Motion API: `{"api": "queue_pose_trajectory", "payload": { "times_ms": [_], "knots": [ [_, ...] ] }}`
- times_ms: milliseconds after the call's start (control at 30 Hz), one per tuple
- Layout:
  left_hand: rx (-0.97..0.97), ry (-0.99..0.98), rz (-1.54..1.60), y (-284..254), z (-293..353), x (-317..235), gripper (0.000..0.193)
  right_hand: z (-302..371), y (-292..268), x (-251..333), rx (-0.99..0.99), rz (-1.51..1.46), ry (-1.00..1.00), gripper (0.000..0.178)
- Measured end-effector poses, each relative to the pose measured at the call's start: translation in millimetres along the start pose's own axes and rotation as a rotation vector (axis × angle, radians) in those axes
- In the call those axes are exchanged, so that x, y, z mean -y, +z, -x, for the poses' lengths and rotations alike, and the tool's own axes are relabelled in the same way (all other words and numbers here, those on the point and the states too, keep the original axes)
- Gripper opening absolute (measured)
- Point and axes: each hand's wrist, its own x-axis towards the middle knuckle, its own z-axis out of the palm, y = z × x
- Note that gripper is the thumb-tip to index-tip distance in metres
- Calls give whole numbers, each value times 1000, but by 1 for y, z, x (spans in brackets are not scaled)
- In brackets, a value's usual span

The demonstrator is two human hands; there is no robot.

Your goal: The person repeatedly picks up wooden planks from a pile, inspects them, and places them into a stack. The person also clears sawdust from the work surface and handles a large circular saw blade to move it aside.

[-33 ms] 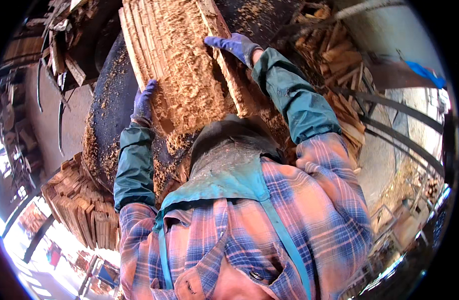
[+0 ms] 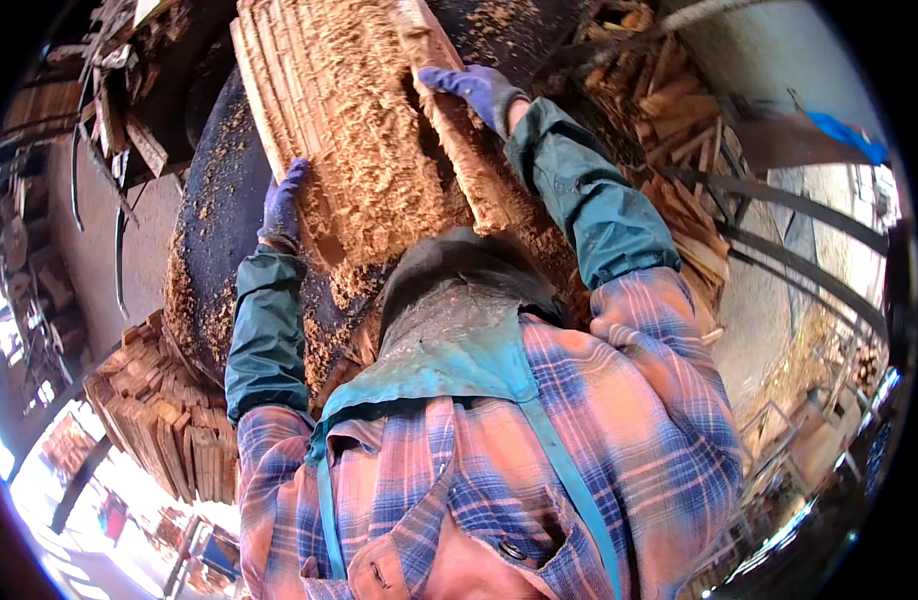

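There on the left, a stack of wooden slats (image 2: 164, 420), and beside it the dark curved surface (image 2: 214, 190), dusted with crumbs of sawdust. Now the left hand (image 2: 283, 205), purple-gloved, set against the left edge of the ridged boards (image 2: 329, 110). They lie over that surface, between the two hands; whether the fingers curl underneath, I can't tell. Best, I'd say, to keep that palm flat to the side, clear of the splintery face. Across the crumbly middle, a dark gap, then the edge board (image 2: 464, 155), tilted slightly; I'd press both sides evenly and draw it in square. Over it comes the right hand (image 2: 479, 92), a finger stretched across the edge, its tightness impossible to judge. Further right, a heap of split wood (image 2: 679, 110), then a blue strip (image 2: 847, 135). Labels? No writing I can read anywhere, boards and gloves included.
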Motion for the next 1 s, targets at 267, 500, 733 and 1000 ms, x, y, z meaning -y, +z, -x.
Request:
{"api": "queue_pose_trajectory", "payload": {
  "times_ms": [267, 500, 733, 1000],
  "knots": [
    [28, 101, -165, -41, -55, 22, 44, 101, -41, -126, -574, -669, 49, 37],
    [18, 184, -232, -95, -80, 34, 53, 233, -47, -252, -1398, -1140, 23, 41],
    [13, 168, -374, -25, -56, 26, 50, 436, -150, -372, -1698, -1321, 37, 34],
    [71, 226, -255, -41, -60, 40, 42, 265, -178, -238, -1192, -692, 65, 34]
  ]
}}
